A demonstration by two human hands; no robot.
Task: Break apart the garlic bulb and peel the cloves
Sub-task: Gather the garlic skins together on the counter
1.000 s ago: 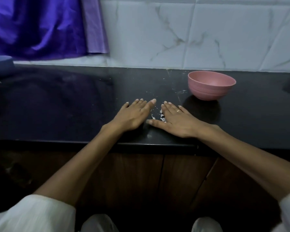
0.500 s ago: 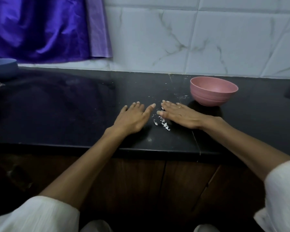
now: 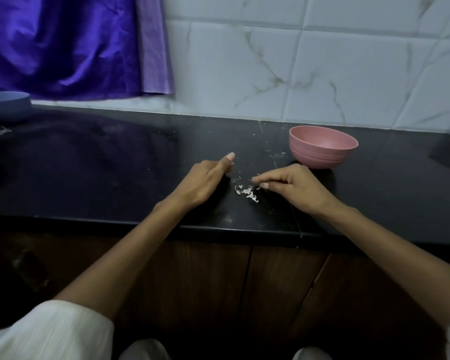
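Papery white garlic skins (image 3: 247, 191) sit in a little pile on the black counter (image 3: 115, 165) between the hands; no bulb or cloves visible. Left hand (image 3: 203, 181) rests loosely curled, holding nothing; right hand (image 3: 294, 185) curls over the flakes, can't tell if it's pinching any. They're feather-light and brittle; probably best swept together.

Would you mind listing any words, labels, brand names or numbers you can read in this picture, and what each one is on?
There is no readable text anywhere in the view.
The pink bowl, the blue bowl at the left edge, the black countertop, the marbled wall tiles and the purple cloth are all unmarked.
Neither the left hand nor the right hand holds anything printed; only pale garlic peel scraps lie between them.
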